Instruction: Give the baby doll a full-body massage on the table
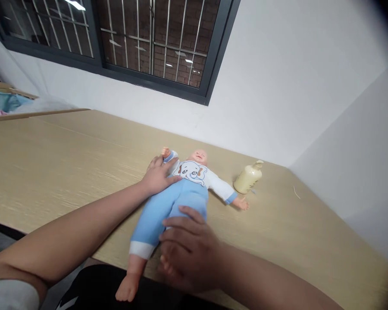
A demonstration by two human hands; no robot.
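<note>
A baby doll (189, 196) in a white top with an elephant face and light blue trousers lies on its back on a wooden table (84, 159). Its head points to the wall and its feet reach the near edge. My left hand (161, 174) rests with spread fingers along the doll's side, by its upper arm. Over the other lower leg, my right hand (194, 245) is curled and slightly blurred, hiding most of the ankle; toes peek out beneath it. The doll's uncovered foot (128, 287) hangs past the table edge.
A pale yellow pump bottle (248, 177) stands beside the doll's outstretched hand. A thin strip (296, 192) lies farther right. At the far left is an open box (6, 116) with coloured cloth and clear plastic. A barred window (155, 38) is set in the white wall.
</note>
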